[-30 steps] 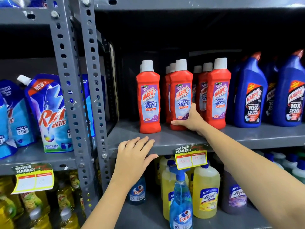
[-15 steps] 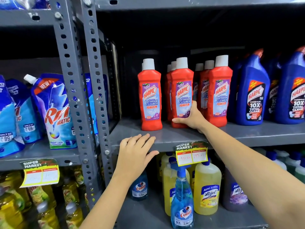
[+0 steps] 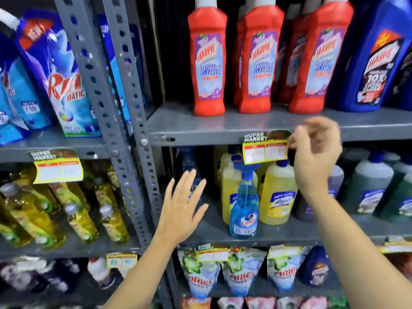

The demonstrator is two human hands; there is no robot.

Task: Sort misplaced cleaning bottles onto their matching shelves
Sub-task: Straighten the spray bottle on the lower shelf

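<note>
The right hand (image 3: 316, 152) has let go of the red Harpic bottle (image 3: 259, 59) and dropped below the shelf edge (image 3: 200, 139), fingers loosely curled by the price tag (image 3: 265, 148). The left hand (image 3: 182, 210) has left that edge and hangs lower, open, before the blue spray bottle (image 3: 245, 206). The view has tilted downward.

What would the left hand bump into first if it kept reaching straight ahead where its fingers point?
Probably the blue spray bottle standing at the back of the shelf, just past the left hand. Its fingertips already overlap it, though depth is unclear.
</note>
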